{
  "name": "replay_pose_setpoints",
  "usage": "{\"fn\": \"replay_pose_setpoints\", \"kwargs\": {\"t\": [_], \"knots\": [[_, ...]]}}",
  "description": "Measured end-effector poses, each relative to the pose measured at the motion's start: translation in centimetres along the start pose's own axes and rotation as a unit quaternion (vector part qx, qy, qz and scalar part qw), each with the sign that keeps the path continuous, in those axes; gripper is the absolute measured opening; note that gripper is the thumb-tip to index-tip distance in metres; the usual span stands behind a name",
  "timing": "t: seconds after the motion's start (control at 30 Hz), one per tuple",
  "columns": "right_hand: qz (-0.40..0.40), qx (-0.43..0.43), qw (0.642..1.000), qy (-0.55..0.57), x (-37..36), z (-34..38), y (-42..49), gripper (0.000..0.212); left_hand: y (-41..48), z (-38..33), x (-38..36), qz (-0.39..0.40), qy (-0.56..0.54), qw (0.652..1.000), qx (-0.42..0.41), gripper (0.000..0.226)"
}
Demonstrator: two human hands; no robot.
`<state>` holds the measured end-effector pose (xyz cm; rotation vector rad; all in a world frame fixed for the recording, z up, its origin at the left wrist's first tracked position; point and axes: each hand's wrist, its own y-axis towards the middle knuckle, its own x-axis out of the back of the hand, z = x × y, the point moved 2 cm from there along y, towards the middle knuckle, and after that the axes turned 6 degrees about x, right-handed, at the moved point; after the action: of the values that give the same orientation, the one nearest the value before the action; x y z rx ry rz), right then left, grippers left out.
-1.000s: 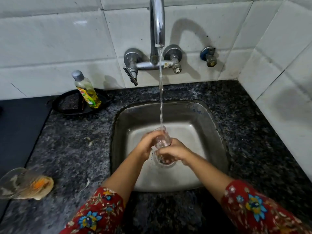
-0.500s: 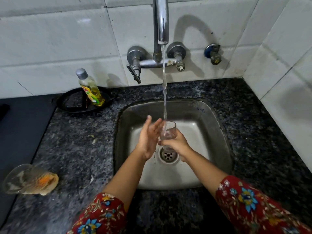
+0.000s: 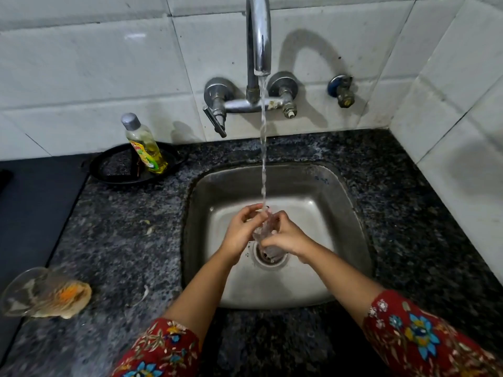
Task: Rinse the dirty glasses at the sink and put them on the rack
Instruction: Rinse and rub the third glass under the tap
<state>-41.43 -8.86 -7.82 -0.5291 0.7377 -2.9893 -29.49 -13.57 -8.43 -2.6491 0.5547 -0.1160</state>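
Note:
A clear drinking glass (image 3: 268, 227) is held over the steel sink (image 3: 351, 221), under the stream running from the tap (image 3: 258, 36). My right hand (image 3: 287, 236) grips the glass from the right side. My left hand (image 3: 242, 229) curls round it from the left, fingers at its rim. Most of the glass is hidden between the two hands. A second glass (image 3: 40, 292), smeared with orange residue, lies on its side on the granite counter at the far left.
A dish soap bottle (image 3: 144, 144) stands in a black tray (image 3: 114, 170) behind the sink at the left. A black surface (image 3: 30, 208) borders the counter's left side. White tiled walls close the back and right. No rack is in view.
Half a second ago my left hand was open beside the upright glass; now it has closed round the glass, which sits lower between both hands under the water.

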Motion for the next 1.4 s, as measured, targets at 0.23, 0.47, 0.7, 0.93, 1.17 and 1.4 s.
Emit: {"fn": "replay_pose_setpoints", "kwargs": {"t": [0.23, 0.47, 0.7, 0.93, 1.17, 1.4], "knots": [[-0.085, 0.048, 0.956, -0.276, 1.4, 3.1, -0.5, 0.045, 0.9, 2.9, -0.4, -0.011, -0.143, 0.969, 0.201, 0.059], [-0.096, 0.040, 0.954, -0.280, 0.0, 6.7, 1.4, 0.036, 2.6, 3.7, 0.2, -0.028, -0.318, 0.897, 0.306, 0.060], [-0.081, 0.009, 0.957, -0.278, 1.2, 3.3, -0.6, 0.061, 1.7, 0.9, 0.6, -0.044, -0.126, 0.977, 0.165, 0.049], [-0.071, 0.043, 0.994, -0.066, -0.1, 0.2, -1.7, 0.065, -0.9, -1.9, -0.4, -0.061, 0.267, 0.962, -0.003, 0.073], [-0.086, 0.079, 0.993, 0.034, 0.0, 1.7, -0.4, 0.063, 0.6, -8.4, 2.6, -0.244, 0.225, 0.930, -0.156, 0.071], [-0.102, 0.106, 0.989, 0.028, 2.3, 3.2, -0.7, 0.062, 2.8, -13.0, 1.6, -0.283, 0.170, 0.918, -0.219, 0.084]]}}
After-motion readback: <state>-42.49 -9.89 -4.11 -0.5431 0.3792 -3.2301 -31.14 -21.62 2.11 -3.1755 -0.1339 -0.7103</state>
